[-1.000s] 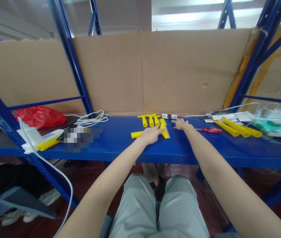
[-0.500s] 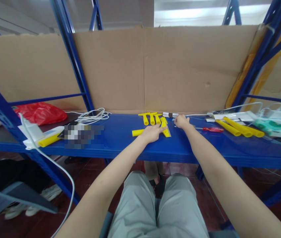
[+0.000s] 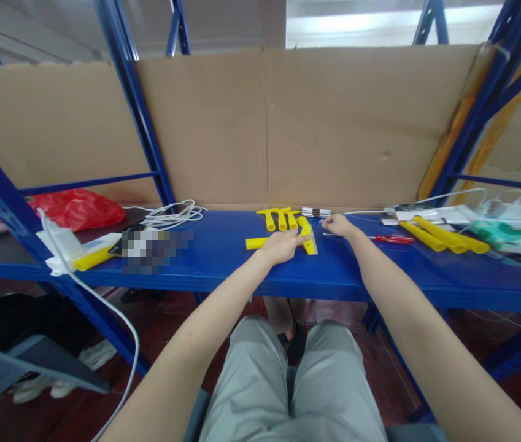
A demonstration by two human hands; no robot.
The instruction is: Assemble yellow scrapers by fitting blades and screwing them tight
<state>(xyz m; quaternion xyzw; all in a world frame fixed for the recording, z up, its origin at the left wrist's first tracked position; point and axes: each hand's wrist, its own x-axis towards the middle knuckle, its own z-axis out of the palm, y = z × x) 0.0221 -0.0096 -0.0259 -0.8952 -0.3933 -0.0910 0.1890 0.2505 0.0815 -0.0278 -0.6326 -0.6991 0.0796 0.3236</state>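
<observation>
My left hand (image 3: 281,247) lies over a yellow scraper and grips it, with a finger stretched onto the scraper head (image 3: 308,244). The handle (image 3: 255,244) sticks out to the left, and a thin pale blade edge shows on the right. My right hand (image 3: 339,225) is just right of the head, fingertips pinched together and down at the blue surface beside small shiny bits (image 3: 322,222). What the fingertips hold is too small to make out. Behind my left hand, three yellow T-shaped scraper pieces (image 3: 281,219) stand in a row. Black-and-white small packs (image 3: 316,212) lie behind.
A red-handled screwdriver (image 3: 393,239) lies right of my right hand, its shaft pointing at it. Yellow tubes (image 3: 442,238) and a power strip with cables (image 3: 430,213) are farther right. White cable (image 3: 172,215) and a red bag (image 3: 76,209) sit left. Cardboard (image 3: 267,129) walls the back.
My right hand has shifted very slightly to the left, its fingertips now closer together. My left hand stays on the scraper almost unmoved.
</observation>
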